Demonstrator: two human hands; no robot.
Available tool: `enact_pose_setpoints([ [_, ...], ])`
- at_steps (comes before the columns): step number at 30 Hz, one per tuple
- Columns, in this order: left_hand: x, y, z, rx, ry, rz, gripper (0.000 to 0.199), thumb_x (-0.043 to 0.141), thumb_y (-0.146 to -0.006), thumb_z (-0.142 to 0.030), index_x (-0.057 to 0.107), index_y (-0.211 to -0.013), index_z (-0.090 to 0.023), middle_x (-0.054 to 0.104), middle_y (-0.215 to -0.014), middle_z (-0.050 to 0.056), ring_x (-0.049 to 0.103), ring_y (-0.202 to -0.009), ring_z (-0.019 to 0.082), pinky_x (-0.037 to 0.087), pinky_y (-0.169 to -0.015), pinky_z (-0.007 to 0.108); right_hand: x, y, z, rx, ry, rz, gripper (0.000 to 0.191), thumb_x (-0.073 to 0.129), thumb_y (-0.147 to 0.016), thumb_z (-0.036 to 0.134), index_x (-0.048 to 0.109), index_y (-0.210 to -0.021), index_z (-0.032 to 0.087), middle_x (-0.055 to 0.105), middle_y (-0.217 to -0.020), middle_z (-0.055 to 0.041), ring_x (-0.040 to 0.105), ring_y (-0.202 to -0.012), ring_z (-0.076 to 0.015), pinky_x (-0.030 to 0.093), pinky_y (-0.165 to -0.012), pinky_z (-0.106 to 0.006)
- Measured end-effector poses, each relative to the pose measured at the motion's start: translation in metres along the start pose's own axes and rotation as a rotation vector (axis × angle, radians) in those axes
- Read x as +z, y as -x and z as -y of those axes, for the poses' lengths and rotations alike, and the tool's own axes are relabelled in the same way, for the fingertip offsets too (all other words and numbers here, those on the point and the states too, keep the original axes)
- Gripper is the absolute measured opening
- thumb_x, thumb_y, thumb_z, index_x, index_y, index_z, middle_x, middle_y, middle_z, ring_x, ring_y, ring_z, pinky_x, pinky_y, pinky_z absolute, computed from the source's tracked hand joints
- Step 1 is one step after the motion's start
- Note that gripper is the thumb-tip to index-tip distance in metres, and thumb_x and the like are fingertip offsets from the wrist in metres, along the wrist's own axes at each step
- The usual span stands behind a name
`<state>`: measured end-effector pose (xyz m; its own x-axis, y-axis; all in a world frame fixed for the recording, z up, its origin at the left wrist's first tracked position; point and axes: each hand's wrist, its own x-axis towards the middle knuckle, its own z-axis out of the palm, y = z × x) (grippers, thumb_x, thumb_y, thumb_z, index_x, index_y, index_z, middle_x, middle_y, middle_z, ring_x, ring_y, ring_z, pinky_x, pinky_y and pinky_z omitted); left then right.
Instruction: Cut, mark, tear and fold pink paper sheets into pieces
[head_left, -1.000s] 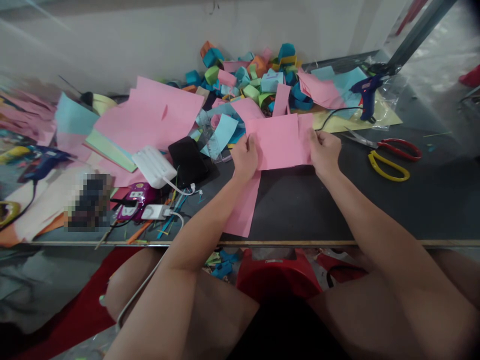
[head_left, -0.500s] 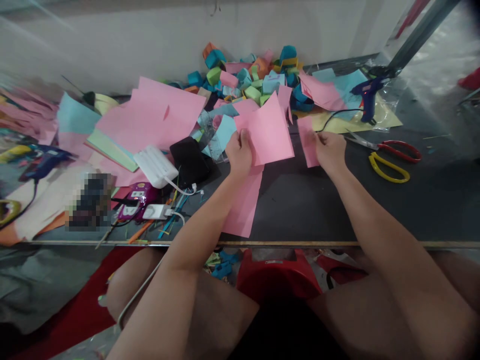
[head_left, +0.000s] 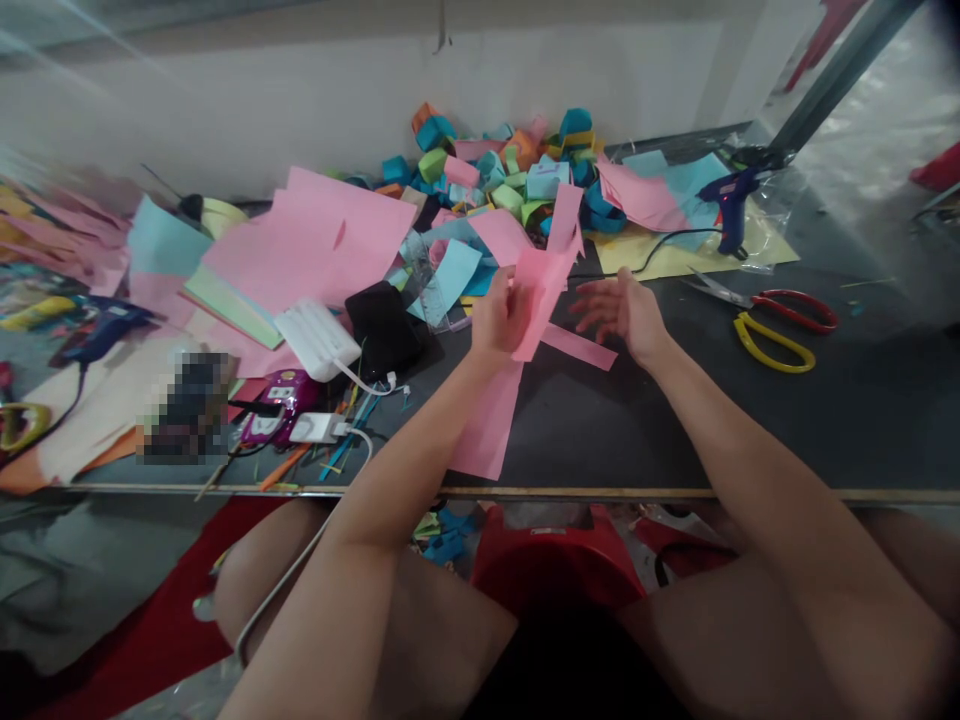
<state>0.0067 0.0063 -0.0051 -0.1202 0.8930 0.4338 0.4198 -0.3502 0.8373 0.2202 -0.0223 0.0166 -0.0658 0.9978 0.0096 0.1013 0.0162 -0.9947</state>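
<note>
My left hand (head_left: 501, 316) is closed on a pink sheet of paper (head_left: 541, 295), which tilts up on edge above the table. To its right, my right hand (head_left: 621, 315) is open, fingers spread, holding nothing. Between the hands a narrow pink paper strip (head_left: 581, 347) lies on the dark table. Another pink sheet (head_left: 487, 425) lies under my left wrist and reaches toward the table's front edge. Scissors (head_left: 776, 320) with one red and one yellow handle rest to the right of my right hand.
Several folded paper pieces (head_left: 506, 170) are heaped by the wall. A blue glue gun (head_left: 735, 205) stands at the back right, another glue gun (head_left: 105, 322) at left. Large pink sheets (head_left: 300, 235), a white power strip (head_left: 316, 340) and a black pouch (head_left: 384, 328) lie left.
My right hand has let go of the narrow pink strip, which now lies on the table, and has opened. The sheet in my left hand has turned more on edge.
</note>
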Motion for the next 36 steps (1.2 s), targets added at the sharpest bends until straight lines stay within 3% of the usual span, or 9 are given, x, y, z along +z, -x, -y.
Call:
enact_pose_setpoints([
  [3, -0.008, 0.006, -0.006, 0.044, -0.089, 0.046, 0.032, 0.077, -0.094, -0.054, 0.067, -0.104, -0.026, 0.062, -0.072, 0.0, 0.062, -0.065, 0.02, 0.041, -0.067, 0.032, 0.002, 0.0, -0.002, 0.064, -0.115, 0.032, 0.088, 0.046, -0.072, 0.105, 0.071, -0.086, 0.022, 0.073, -0.077, -0.0094, 0.069, -0.062, -0.0218, 0.05, -0.048, -0.033],
  [9, -0.009, 0.005, -0.008, 0.005, -0.051, -0.011, 0.034, 0.075, -0.095, -0.056, 0.066, -0.101, -0.024, 0.057, -0.07, -0.002, 0.062, -0.07, 0.019, 0.043, -0.071, 0.031, -0.001, -0.002, -0.005, -0.051, -0.052, -0.072, 0.062, 0.08, -0.067, 0.083, 0.064, -0.065, 0.023, 0.062, -0.062, -0.0032, 0.065, -0.059, -0.0204, 0.054, -0.051, -0.037],
  [15, -0.003, 0.002, -0.002, 0.004, 0.159, -0.035, 0.051, 0.065, -0.094, -0.075, 0.065, -0.1, -0.024, 0.052, -0.066, -0.003, 0.056, -0.066, 0.016, 0.044, -0.069, 0.03, -0.002, -0.002, 0.001, -0.153, -0.098, -0.122, 0.067, 0.085, -0.055, 0.086, 0.062, -0.058, 0.023, 0.058, -0.059, 0.001, 0.055, -0.051, -0.0127, 0.05, -0.047, -0.03],
  [19, 0.006, -0.002, 0.008, -0.028, 0.317, 0.008, 0.06, 0.063, -0.09, -0.082, 0.066, -0.103, -0.024, 0.061, -0.075, 0.0, 0.06, -0.071, 0.016, 0.046, -0.068, 0.03, -0.004, -0.005, -0.002, -0.218, -0.072, -0.206, 0.07, 0.081, -0.056, 0.09, 0.063, -0.057, 0.022, 0.052, -0.055, 0.0024, 0.049, -0.049, -0.0106, 0.047, -0.045, -0.028],
  [24, 0.008, -0.007, 0.014, -0.008, 0.325, 0.062, 0.044, 0.069, -0.093, -0.067, 0.071, -0.091, -0.023, 0.07, -0.084, 0.004, 0.063, -0.078, 0.017, 0.05, -0.072, 0.03, -0.008, -0.01, -0.007, -0.19, -0.121, -0.295, 0.067, 0.082, -0.056, 0.089, 0.068, -0.061, 0.024, 0.057, -0.057, 0.0019, 0.052, -0.05, -0.0116, 0.05, -0.045, -0.029],
  [29, 0.003, -0.007, 0.012, -0.051, 0.309, 0.016, 0.039, 0.074, -0.092, -0.061, 0.072, -0.085, -0.022, 0.067, -0.077, 0.001, 0.06, -0.075, 0.016, 0.051, -0.071, 0.028, -0.009, -0.01, -0.009, -0.114, -0.202, -0.234, 0.059, 0.088, -0.056, 0.081, 0.07, -0.066, 0.026, 0.069, -0.067, -0.0007, 0.065, -0.059, -0.0166, 0.059, -0.051, -0.032],
  [36, 0.003, -0.01, 0.016, -0.11, 0.4, 0.005, 0.035, 0.08, -0.089, -0.056, 0.076, -0.082, -0.022, 0.07, -0.077, 0.001, 0.067, -0.081, 0.019, 0.057, -0.079, 0.032, -0.008, -0.01, -0.009, -0.104, -0.225, -0.218, 0.06, 0.088, -0.056, 0.082, 0.073, -0.071, 0.026, 0.071, -0.07, -0.0012, 0.066, -0.059, -0.0169, 0.063, -0.054, -0.035],
])
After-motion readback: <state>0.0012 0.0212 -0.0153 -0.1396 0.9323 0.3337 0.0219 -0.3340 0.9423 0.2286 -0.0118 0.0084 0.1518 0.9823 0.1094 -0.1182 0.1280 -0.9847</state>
